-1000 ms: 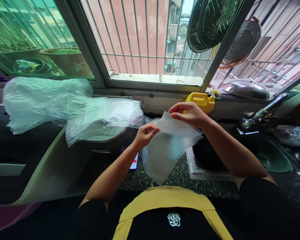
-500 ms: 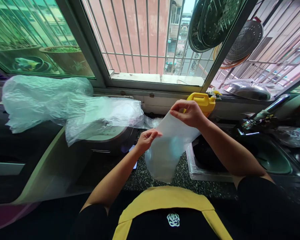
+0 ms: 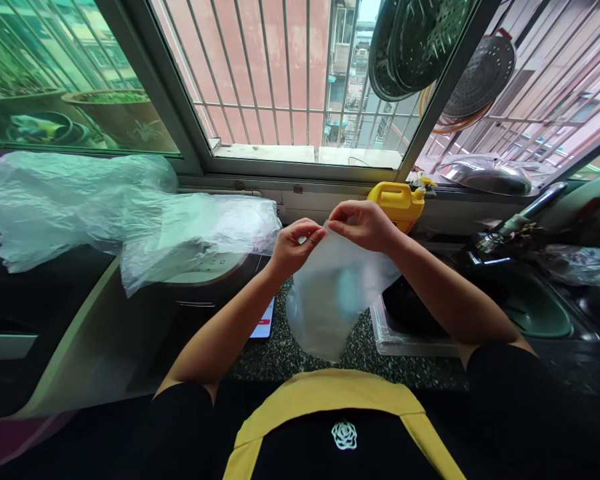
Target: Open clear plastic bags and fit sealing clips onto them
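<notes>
A translucent white plastic sheet [image 3: 325,300], perhaps a bag, hangs down in front of me over the speckled dark counter [image 3: 355,353]. Its top corner is pinched by my right hand [image 3: 363,223], thumb against fingertips. My left hand [image 3: 297,247] is closed in a pinch at the same corner, its fingertips almost touching those of the right. The lower part of the sheet hangs loose and rounded.
Crumpled clear plastic [image 3: 200,220] covers a round-lidded appliance on the left. A phone [image 3: 264,321] lies beside my left forearm. Behind my right hand stands a yellow jug [image 3: 397,203]. A clear tray [image 3: 395,337] and a sink with a faucet [image 3: 520,223] are on the right.
My left hand has moved up and right along the sheet's edge to its top corner, close to the right hand. More of the phone shows. The view has shifted slightly.
</notes>
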Demonstrator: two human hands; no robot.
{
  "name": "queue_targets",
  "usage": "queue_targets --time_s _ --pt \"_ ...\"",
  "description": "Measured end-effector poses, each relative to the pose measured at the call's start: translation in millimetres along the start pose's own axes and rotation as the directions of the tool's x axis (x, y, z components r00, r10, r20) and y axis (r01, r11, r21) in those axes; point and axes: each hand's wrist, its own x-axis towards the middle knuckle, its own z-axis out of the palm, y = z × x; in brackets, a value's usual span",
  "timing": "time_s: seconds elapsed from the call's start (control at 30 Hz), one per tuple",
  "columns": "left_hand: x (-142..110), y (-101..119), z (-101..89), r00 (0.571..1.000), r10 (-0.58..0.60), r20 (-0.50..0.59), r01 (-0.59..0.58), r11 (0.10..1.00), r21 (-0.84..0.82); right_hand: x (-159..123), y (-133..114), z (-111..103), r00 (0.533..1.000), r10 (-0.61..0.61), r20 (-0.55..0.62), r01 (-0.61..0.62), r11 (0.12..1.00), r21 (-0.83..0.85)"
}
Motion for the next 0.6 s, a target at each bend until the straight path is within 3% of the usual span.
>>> queue_targets --time_s 0.33,0.6 --pt "5.0 -4.0 -17.9 0.982 -0.026 -0.189 0.010 0.996 -0.085 -28.5 33.1 -15.7 0.996 0.059 0.074 -0.061 0.998 0.030" --pt "4.6 -11.9 -30.5 0.940 -0.112 -0.323 0.047 0.978 -0.203 -48.9 50.1 -26.4 0.992 0.121 -0.038 -0.116 0.987 0.115"
